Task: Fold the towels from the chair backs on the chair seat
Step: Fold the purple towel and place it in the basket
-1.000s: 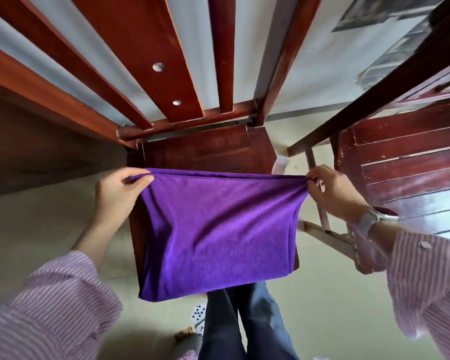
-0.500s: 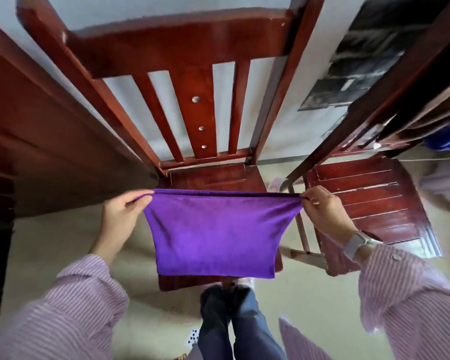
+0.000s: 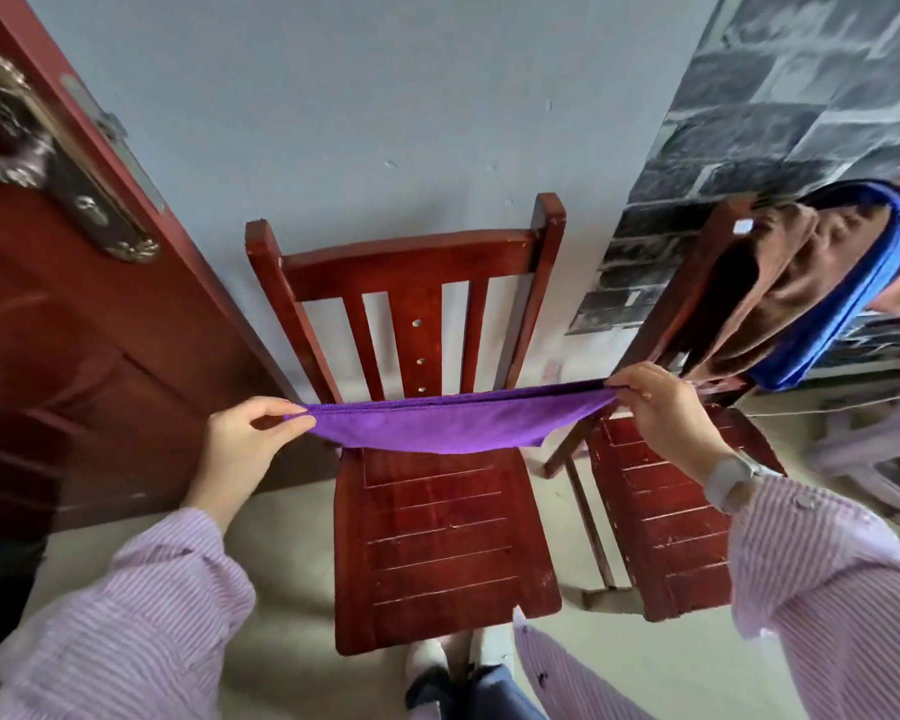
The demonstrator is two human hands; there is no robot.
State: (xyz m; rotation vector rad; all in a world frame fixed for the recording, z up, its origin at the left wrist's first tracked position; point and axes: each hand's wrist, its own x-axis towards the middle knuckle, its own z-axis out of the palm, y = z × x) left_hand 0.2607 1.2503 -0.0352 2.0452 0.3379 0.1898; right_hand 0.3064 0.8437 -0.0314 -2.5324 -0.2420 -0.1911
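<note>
A purple towel (image 3: pixel 453 426) is stretched flat between my hands, above the back part of the red wooden chair seat (image 3: pixel 437 553). My left hand (image 3: pixel 245 439) pinches its left end between thumb and fingers. My right hand (image 3: pixel 661 407) pinches its right end. The towel looks doubled over, and only a narrow band of it shows. The chair back (image 3: pixel 411 262) in front of me is bare. On the back of a second red chair (image 3: pixel 666 517) to the right hang a brown towel (image 3: pixel 796 283) and a blue towel (image 3: pixel 863 298).
A red door (image 3: pixel 74 324) with a brass handle (image 3: pixel 32 148) stands close on the left. A blue-grey wall (image 3: pixel 359 106) is behind the chairs, with a dark brick-pattern panel (image 3: pixel 780 96) at the right. My feet (image 3: pixel 458 672) stand at the seat's front edge.
The view has tilted up and back, so the whole chair and the second chair's towels now show. The purple towel has been raised towards level, so less of it hangs down.
</note>
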